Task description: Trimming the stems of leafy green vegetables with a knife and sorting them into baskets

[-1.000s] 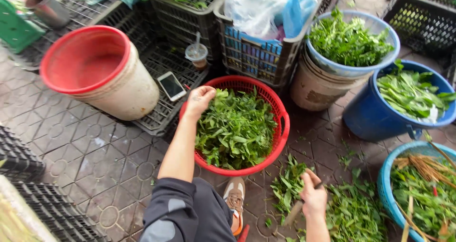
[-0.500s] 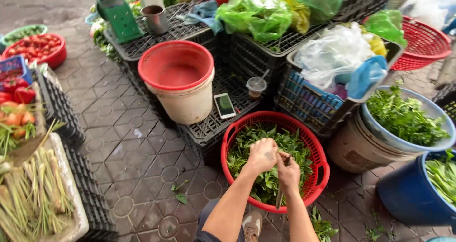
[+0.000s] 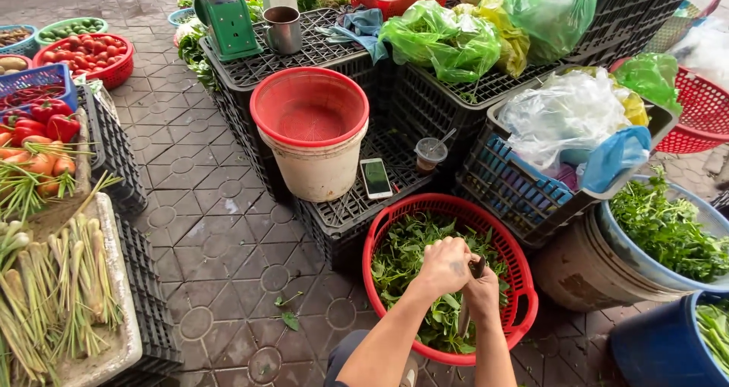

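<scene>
A round red basket (image 3: pixel 524 311) full of loose green leaves (image 3: pixel 410 258) stands on the paving in front of me. Both my hands are over it, touching each other. My left hand (image 3: pixel 443 267) is a closed fist, seen from the back, and seems to grip a sprig of the greens; the sprig itself is mostly hidden. Just right of it, my right hand (image 3: pixel 484 296) is shut on a small knife (image 3: pixel 475 268) with a dark handle, whose blade points down into the leaves.
Behind the basket, black crates (image 3: pixel 342 212) carry a phone (image 3: pixel 375 178), a plastic cup (image 3: pixel 430 154) and a red colander on a white bucket (image 3: pixel 310 129). Blue tubs of greens (image 3: pixel 668 231) stand at the right. A tray of lemongrass (image 3: pixel 61 296) lies at the left.
My right hand with the knife has come up from the greens on the ground to meet my left hand over the red basket. The view has swung left and up.
</scene>
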